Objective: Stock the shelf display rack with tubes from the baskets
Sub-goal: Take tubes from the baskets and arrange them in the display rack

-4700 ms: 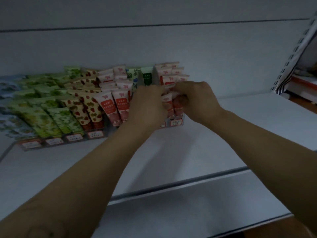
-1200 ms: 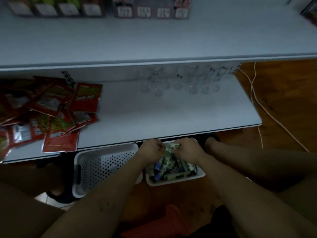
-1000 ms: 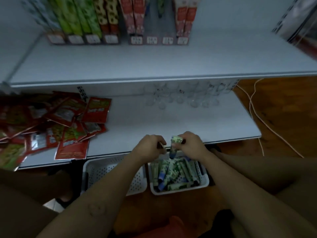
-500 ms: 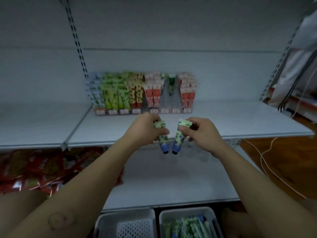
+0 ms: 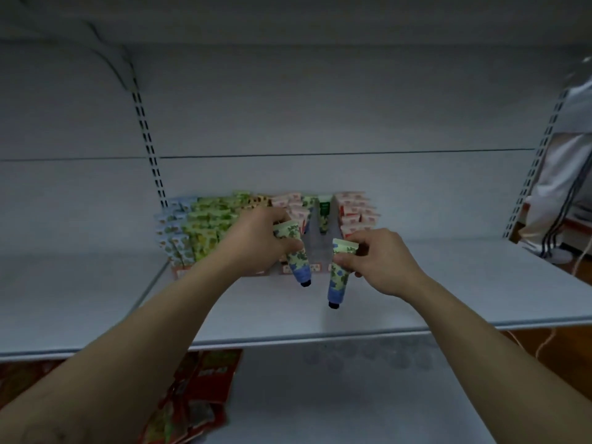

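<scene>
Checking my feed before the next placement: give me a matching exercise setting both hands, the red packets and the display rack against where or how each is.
1 left hand
2 right hand
3 red packets
4 display rack

A lie on the lower shelf
B stands at the upper shelf's back
C pinches the lower-hanging tube by its flat end
D grips the higher tube round its upper part

Pairs: 1-D, 2-C, 3-A, 4-B

Two hands, left hand [image 5: 256,238] and right hand [image 5: 381,264]; two floral tubes, left tube [image 5: 296,256] and right tube [image 5: 339,278]; one display rack [image 5: 317,243].
</scene>
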`<state>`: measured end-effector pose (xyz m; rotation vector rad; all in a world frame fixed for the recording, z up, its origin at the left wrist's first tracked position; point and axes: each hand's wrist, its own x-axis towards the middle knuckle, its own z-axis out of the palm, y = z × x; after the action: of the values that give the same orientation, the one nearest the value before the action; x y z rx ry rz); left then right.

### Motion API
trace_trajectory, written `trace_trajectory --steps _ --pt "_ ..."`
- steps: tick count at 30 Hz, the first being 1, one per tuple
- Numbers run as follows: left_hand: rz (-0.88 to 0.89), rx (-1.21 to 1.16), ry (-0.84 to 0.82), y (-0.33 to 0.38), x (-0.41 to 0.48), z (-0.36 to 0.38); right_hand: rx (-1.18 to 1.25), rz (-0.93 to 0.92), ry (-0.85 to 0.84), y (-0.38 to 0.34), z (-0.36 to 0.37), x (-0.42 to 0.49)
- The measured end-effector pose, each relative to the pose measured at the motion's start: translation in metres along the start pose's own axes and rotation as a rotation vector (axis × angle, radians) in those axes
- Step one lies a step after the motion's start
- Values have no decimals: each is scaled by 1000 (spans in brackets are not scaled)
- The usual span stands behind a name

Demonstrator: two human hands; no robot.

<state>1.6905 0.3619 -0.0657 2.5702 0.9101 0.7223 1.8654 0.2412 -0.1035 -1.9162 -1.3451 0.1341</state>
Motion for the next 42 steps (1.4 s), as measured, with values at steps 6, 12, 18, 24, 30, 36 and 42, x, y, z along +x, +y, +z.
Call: trace_trajectory --steps 6,12,18,24,30,36,42 --pt "9 47 13 0 34 4 -29 -80 73 -5 -17 43" --pt "107 70 17 13 87 5 -45 -154 113 -2 -34 99" --pt "235 234 32 11 153 22 -65 -214 230 22 -24 148" --pt "314 475 80 -4 183 44 -154 -242 269 32 -7 183" --pt "316 581 36 -23 190 53 -317 -256 140 26 7 210" --pt "299 672 30 -25 195 61 -356 -235 116 20 -12 213" --pt "274 750 20 -15 202 65 -325 -190 270 10 -41 232"
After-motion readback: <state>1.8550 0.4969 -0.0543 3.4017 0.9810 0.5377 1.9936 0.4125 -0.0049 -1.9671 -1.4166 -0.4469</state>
